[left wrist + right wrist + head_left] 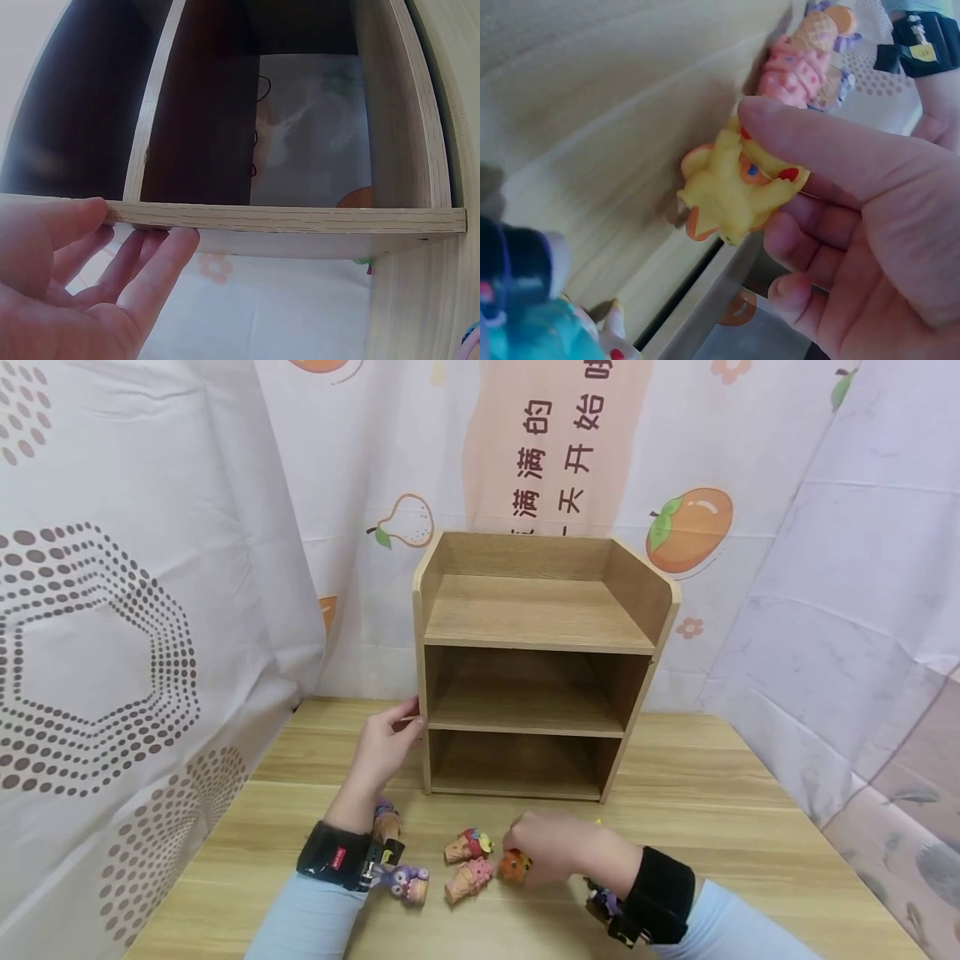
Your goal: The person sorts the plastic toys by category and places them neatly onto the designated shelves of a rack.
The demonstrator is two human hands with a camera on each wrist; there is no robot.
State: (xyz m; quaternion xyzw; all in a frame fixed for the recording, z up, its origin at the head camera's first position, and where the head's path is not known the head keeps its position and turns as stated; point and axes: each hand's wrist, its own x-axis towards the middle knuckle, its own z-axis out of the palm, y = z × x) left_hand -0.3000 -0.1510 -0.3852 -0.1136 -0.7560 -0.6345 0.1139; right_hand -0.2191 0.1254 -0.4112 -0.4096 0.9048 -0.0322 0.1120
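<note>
Yellow, pink and purple against wood grain
From here I see a red-spotted yellow figurine (724, 187), pink ice-cream-cone figurine (469, 878), purple rabbit figurine (405, 883), tan wood-grained shelf unit (525, 610), light-blue sleeves (315, 910), white curtain (112, 610) with grey-brown dots.

The wood-grained worktop (697, 793) bears a shelf unit (540, 614). In front of the unit's left half lie a red-topped figurine (468, 845) and, farther out, a pink figurine (470, 880); before its left edge, a purple-topped figurine (387, 822) and a purple rabbit (407, 883).

My left hand (381, 747) pinching a wooden shelf (528, 610) toward the table's (690, 777) far edge, my right hand (555, 846) on an orange figurine (513, 867), toward the near edge
</note>
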